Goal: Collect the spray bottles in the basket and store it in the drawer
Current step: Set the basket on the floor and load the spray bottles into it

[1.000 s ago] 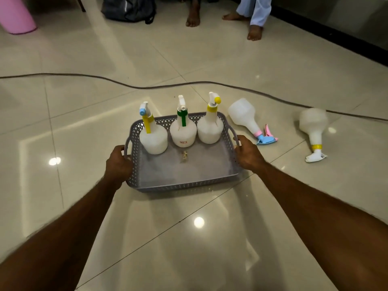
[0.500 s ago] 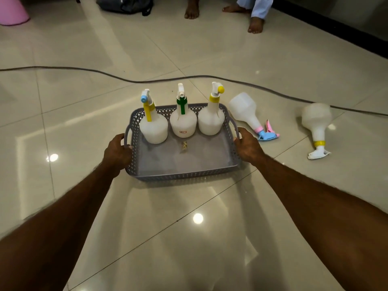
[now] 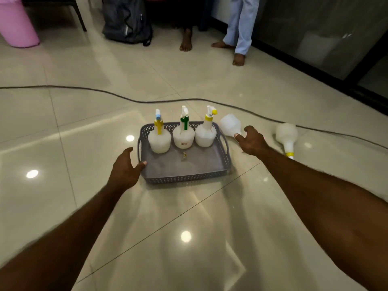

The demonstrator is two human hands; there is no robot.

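A glossy tiled floor [image 3: 84,206] with a cable [image 3: 105,93] snaking across it. The left hand [image 3: 126,171] rests by the grey basket [image 3: 186,177], thumb touching its rim, fingers loose. 3 bottles [image 3: 183,137] stand upright along the basket's far wall. The right hand [image 3: 252,141], fingers spread, reaches over a fallen bottle [image 3: 230,124]. Another bottle [image 3: 286,135] lies further right.
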